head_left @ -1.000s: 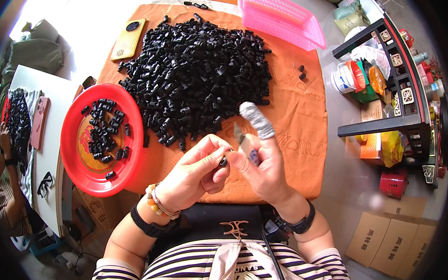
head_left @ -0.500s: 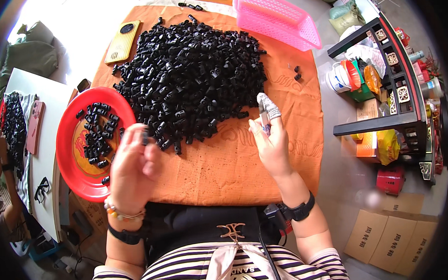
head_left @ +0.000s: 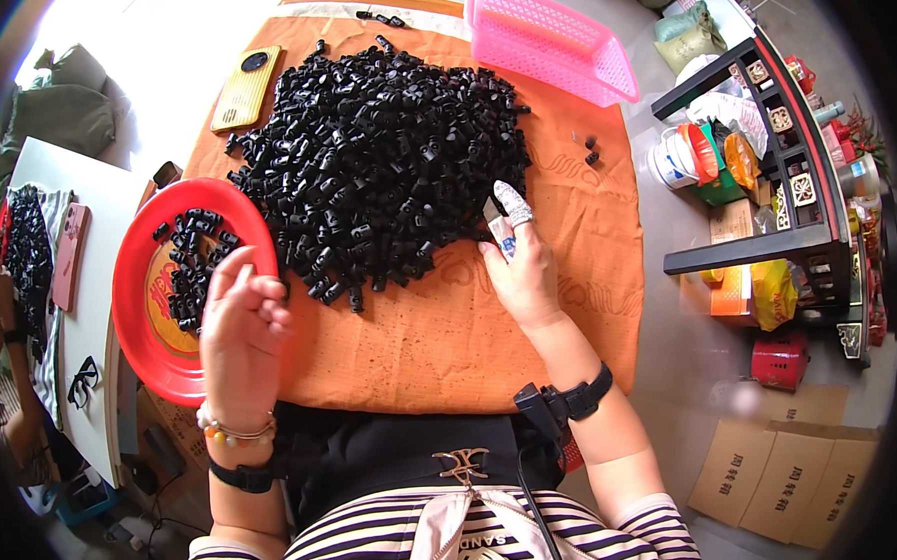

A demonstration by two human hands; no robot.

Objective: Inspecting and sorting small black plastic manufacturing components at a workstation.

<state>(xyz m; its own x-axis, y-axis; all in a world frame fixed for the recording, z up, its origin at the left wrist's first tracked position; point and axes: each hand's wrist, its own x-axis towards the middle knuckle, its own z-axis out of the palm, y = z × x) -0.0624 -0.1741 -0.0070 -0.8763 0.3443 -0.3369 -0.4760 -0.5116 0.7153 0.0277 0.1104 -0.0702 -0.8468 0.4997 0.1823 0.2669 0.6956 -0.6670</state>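
My left hand hovers at the right rim of a red plate, fingers half curled and apart, with nothing visible in them. On that plate lie several small black plastic parts, cylinder-like in shape. A big pile of the same black parts covers the middle of the table. At the pile's lower right edge, my right hand is closed around a small knife, its blade pointing toward the pile. A white wrapping covers the right index finger.
An orange cloth covers the table. A pink perforated basket stands at its far right, a yellow phone at the far left. Two loose parts lie right of the pile. At left, another person's hand rests by a white table.
My right hand has moved left with the knife, closer to the pile. My left hand has drawn slightly left, and the black part at its fingertips no longer shows there.
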